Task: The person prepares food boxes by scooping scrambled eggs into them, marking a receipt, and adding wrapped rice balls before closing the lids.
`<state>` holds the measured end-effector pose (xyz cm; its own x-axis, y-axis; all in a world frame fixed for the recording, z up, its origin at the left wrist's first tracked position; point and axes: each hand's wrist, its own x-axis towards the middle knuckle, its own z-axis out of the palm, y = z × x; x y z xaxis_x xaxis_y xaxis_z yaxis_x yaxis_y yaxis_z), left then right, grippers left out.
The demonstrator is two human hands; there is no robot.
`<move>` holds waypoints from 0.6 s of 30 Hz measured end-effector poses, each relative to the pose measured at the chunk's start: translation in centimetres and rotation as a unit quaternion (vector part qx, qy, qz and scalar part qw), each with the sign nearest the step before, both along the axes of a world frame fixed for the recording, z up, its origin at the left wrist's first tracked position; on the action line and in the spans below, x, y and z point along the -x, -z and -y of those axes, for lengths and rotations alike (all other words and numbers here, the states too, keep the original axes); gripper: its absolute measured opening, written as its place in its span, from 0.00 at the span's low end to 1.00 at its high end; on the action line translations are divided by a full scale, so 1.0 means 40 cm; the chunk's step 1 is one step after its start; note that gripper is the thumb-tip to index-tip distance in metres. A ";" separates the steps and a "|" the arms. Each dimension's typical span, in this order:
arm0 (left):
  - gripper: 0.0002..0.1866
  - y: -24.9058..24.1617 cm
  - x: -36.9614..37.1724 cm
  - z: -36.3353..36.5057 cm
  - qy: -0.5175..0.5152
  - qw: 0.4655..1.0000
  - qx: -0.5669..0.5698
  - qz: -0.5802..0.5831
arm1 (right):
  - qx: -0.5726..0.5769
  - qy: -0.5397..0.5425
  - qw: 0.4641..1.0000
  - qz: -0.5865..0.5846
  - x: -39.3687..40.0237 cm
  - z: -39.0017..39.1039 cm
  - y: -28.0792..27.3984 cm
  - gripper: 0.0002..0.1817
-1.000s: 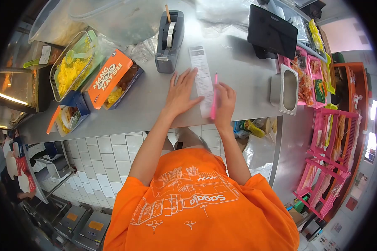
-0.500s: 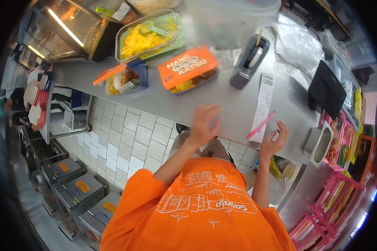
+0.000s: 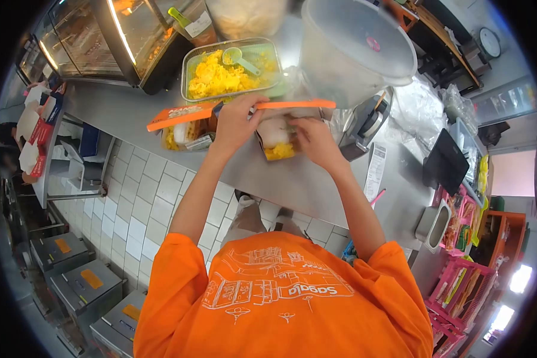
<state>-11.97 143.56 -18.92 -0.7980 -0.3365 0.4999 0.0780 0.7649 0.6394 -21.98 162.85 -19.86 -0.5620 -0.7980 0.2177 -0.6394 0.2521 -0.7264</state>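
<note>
My left hand grips the raised orange lid of a takeaway food box at its left end. Inside the box are yellow rice and a whitish, wrapped-looking item. My right hand is at the box's right side, its fingers bent inward by the whitish item; what they pinch, if anything, is hidden. Just left of my left hand stands a second takeaway box with its orange lid up. Yellow rice and a pale whitish item show in it.
Behind the boxes are a wire basket of yellow food with a pale green scoop and a large lidded tub. A tape dispenser, receipt, pink pen and dark tablet are to the right.
Both hands have moved forward from near the counter edge to the right-hand box. Its lid, lying down before, is now lifted, showing the contents. The view has shifted.
</note>
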 end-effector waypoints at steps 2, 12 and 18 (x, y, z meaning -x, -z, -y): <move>0.11 0.002 0.003 0.012 0.013 1.000 -0.022 0.006 | -0.006 -0.018 1.000 -0.010 0.000 0.061 0.023 0.12; 0.09 0.017 0.005 0.062 0.063 0.992 -0.102 0.030 | -0.294 -0.103 0.948 -0.068 0.059 0.179 0.105 0.15; 0.09 -0.004 0.009 0.056 0.062 0.993 -0.088 0.037 | -0.440 -0.117 0.887 -0.084 0.045 0.204 0.076 0.23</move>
<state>-12.33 141.31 -18.74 -0.8713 -0.3111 0.3796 0.1113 0.6281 0.7701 -23.80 154.70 -22.90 -0.3781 -0.7907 -0.4815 -0.8289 0.5208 -0.2043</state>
